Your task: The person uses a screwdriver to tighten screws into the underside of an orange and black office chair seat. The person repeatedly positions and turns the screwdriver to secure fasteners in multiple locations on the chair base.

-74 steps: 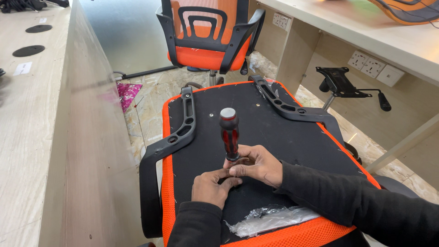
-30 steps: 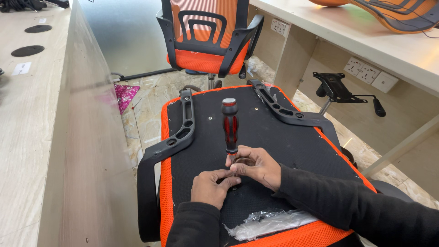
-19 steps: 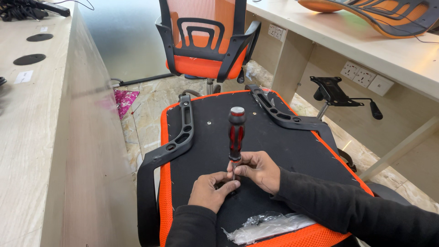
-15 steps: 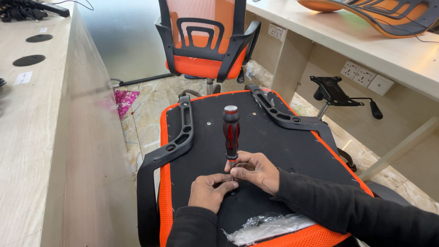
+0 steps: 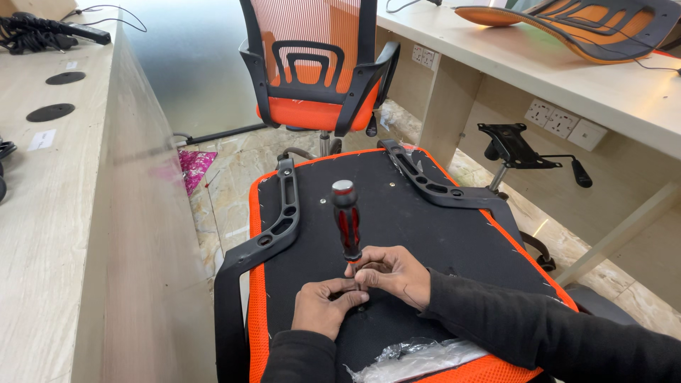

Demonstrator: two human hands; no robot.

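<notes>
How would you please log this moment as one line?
left hand: steadies shaft tip | right hand: pinches screwdriver below handle, upright | surface: upturned seat base

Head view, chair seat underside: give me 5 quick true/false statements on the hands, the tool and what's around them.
1. The screwdriver stands upright on the overturned chair seat. True.
2. The left hand is off the seat, resting on the desk. False: it is on the seat, fingers at the screwdriver's tip.
3. The right hand pinches the screwdriver low on its shaft, below the handle. True.
4. A crumpled clear plastic bag lies on the seat near the person. True.
5. The orange chair beyond the seat lies on its side. False: it stands upright.
</notes>
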